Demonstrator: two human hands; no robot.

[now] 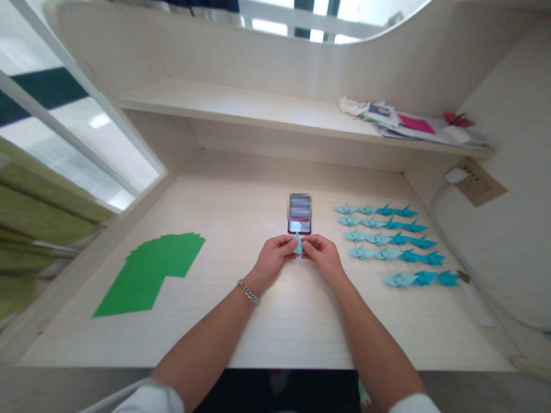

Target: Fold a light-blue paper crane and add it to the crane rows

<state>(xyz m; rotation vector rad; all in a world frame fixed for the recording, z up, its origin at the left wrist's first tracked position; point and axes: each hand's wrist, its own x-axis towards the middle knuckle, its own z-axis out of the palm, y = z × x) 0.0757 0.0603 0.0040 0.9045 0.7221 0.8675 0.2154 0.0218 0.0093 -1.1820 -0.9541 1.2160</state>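
Between my two hands is a small folded piece of light blue paper (298, 245), its pointed tip facing away from me. My left hand (275, 254) pinches its left side, and a chain bracelet (248, 291) circles that wrist. On the other side, my right hand (322, 255) grips the paper between thumb and fingers. Just beyond the fingertips lies a phone (300, 213) with a lit, partly blurred screen. To the right, folded paper cranes (391, 238) in pale to deeper blue lie in several rows.
Green paper sheets (150, 267) are fanned out on the desk (241, 189) at left. Above the back runs a shelf (258, 112) bearing papers and a pink card (416, 123). A white cable (447, 241) hangs from the wall socket (477, 183) down the right side.
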